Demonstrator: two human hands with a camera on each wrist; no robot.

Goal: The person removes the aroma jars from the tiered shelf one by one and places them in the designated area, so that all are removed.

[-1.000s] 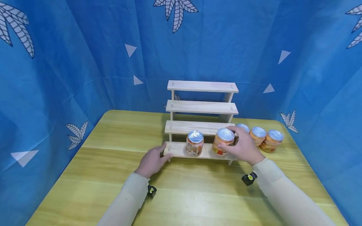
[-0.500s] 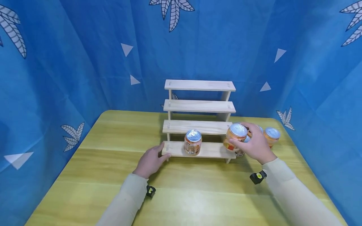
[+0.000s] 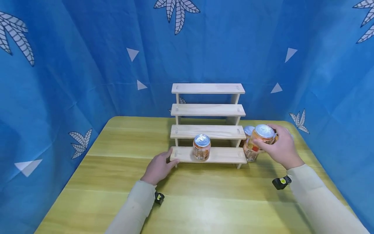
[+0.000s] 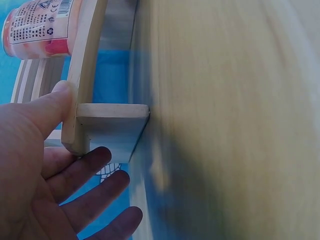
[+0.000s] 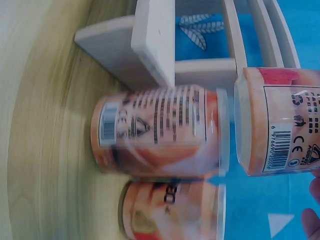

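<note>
The right hand grips an orange can above the yellow wooden tabletop. The left hand, fingers relaxed, touches the stepped wooden rack; blue cloth hangs behind.

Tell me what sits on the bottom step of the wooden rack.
One orange can stands on the bottom step; the left hand touches its left end. The step's rear edge is hidden under the step above.

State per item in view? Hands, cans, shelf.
Left hand: open, thumb resting on the shelf's bottom-step end.
Right hand: holds an orange can with silver lid, lifted off the table.
Orange can on bottom step: upright.
Four-step wooden shelf: upper steps bare.
Orange can beside shelf: upright on yellow wooden table.
</note>
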